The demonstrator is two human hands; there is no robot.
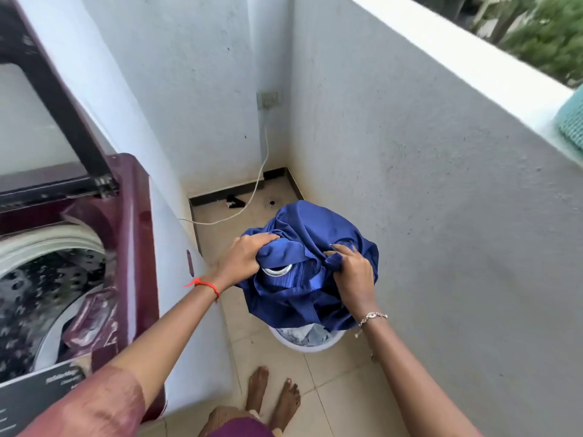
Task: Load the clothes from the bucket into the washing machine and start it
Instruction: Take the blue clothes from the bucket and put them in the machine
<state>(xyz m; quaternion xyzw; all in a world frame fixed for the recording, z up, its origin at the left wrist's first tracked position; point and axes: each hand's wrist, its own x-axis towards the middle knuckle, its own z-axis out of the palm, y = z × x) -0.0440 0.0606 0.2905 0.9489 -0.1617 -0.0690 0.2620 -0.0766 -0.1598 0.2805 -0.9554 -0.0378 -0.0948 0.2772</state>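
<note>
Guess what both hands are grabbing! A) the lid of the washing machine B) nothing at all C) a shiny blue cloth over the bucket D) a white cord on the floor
C: the left hand and the right hand both clutch the blue cloth, which is bunched up above the white bucket.
</note>
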